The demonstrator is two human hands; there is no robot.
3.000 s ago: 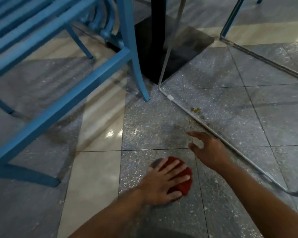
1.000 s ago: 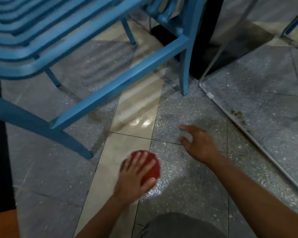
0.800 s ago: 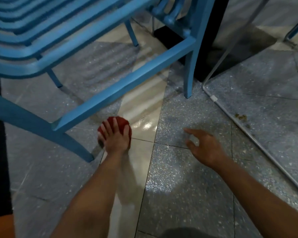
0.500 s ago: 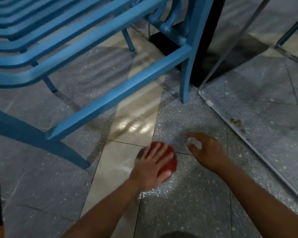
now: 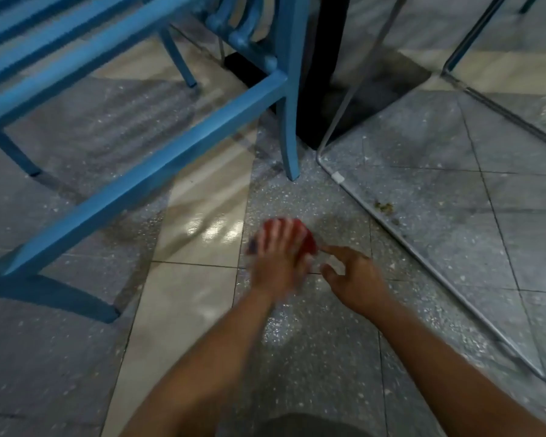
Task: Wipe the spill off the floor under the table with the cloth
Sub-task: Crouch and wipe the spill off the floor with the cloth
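left hand (image 5: 276,257): grip wide, fingers flat on red cloth (image 5: 306,242), blurred. right hand (image 5: 356,279): grip wide, holding nothing, just beside it.

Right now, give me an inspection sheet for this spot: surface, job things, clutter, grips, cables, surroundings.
Surface: speckled grey and beige floor tiles, wet sheen in places.
Job's things: red cloth flat on the floor, motion-blurred.
Clutter: brown crumbs beside the metal frame.
Grips: left hand presses the cloth, fingers spread; right hand beside it, holding nothing.
Cables: nothing seen.
Surroundings: blue chair, black table post.
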